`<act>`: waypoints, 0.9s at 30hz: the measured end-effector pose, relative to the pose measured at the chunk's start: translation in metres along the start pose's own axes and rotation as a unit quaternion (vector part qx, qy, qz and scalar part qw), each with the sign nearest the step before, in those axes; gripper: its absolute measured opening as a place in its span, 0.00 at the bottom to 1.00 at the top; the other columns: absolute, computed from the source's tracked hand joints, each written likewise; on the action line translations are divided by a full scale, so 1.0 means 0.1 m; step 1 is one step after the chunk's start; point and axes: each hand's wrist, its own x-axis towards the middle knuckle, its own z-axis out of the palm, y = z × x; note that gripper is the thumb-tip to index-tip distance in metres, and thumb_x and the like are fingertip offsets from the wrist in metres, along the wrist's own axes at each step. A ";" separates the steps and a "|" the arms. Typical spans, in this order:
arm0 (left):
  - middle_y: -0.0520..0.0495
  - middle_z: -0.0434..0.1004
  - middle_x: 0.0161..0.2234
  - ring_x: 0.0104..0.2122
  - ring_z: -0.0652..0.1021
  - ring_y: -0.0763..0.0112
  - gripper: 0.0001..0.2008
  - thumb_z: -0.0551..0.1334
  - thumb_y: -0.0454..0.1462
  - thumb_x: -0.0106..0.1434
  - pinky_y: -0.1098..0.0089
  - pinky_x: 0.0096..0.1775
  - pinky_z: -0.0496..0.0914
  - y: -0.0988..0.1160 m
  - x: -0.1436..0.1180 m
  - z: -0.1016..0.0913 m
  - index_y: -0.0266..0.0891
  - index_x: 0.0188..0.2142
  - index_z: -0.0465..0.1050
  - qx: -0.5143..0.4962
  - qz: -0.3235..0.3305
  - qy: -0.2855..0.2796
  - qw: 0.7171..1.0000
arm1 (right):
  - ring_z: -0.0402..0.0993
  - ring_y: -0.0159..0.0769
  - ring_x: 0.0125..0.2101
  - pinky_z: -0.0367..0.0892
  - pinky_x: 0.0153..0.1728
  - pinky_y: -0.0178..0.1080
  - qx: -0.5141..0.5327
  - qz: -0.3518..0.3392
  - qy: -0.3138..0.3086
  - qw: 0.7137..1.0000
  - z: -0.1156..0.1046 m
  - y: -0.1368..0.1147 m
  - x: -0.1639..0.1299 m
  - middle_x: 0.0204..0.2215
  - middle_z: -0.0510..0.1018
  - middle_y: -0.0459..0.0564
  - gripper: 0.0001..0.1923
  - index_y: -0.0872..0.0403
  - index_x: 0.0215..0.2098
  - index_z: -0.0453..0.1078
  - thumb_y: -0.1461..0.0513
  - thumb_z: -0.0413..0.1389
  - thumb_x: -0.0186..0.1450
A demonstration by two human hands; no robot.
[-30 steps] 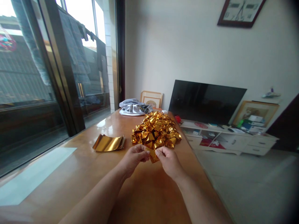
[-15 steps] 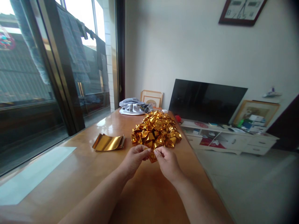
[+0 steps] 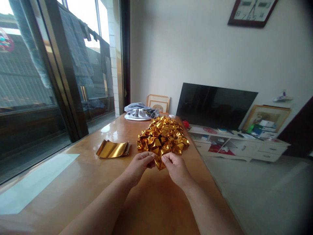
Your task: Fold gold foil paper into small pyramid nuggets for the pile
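Observation:
Between my two hands is a partly folded piece of gold foil paper (image 3: 159, 164), its lower end coming to a point. My left hand (image 3: 143, 164) pinches its left side with thumb and forefinger. On the right side, my right hand (image 3: 174, 168) grips it the same way, thumb on top. Just beyond my fingers lies a large heap of folded gold foil pieces (image 3: 165, 132). To the left of the heap, a small stack of flat gold foil sheets (image 3: 113, 149) rests on the table, slightly curled.
The brown glossy table (image 3: 102, 189) runs away from me. A pale green strip (image 3: 41, 182) lies along its left edge, and bundled grey cloth (image 3: 140, 111) sits at the far end. Right of the table are a television (image 3: 215, 106) and a white cabinet (image 3: 254, 150).
My fingertips have moved slightly apart, so more of the foil piece shows between them. The heap and the stack look unchanged.

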 end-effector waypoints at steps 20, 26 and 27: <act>0.48 0.74 0.25 0.26 0.70 0.72 0.14 0.66 0.44 0.62 0.69 0.33 0.62 0.00 0.04 -0.09 0.36 0.27 0.75 -0.008 0.028 0.022 0.999 | 0.62 0.32 0.26 0.59 0.30 0.34 0.049 0.057 -0.028 0.997 -0.05 0.11 0.06 0.24 0.70 0.42 0.18 0.55 0.30 0.71 0.48 0.56 0.66; 0.49 0.74 0.25 0.26 0.70 0.72 0.14 0.67 0.45 0.61 0.69 0.33 0.62 0.02 0.03 -0.08 0.36 0.27 0.74 0.016 0.035 0.046 0.998 | 0.65 0.33 0.29 0.60 0.32 0.35 0.062 0.054 -0.065 0.994 -0.12 0.09 0.07 0.26 0.73 0.43 0.17 0.55 0.32 0.73 0.50 0.57 0.65; 0.49 0.73 0.24 0.26 0.70 0.72 0.14 0.67 0.45 0.61 0.69 0.33 0.62 0.03 0.03 -0.08 0.36 0.26 0.74 0.019 0.036 0.051 0.998 | 0.66 0.33 0.30 0.61 0.34 0.35 0.068 0.056 -0.074 0.993 -0.13 0.08 0.07 0.27 0.74 0.44 0.16 0.55 0.33 0.73 0.50 0.57 0.65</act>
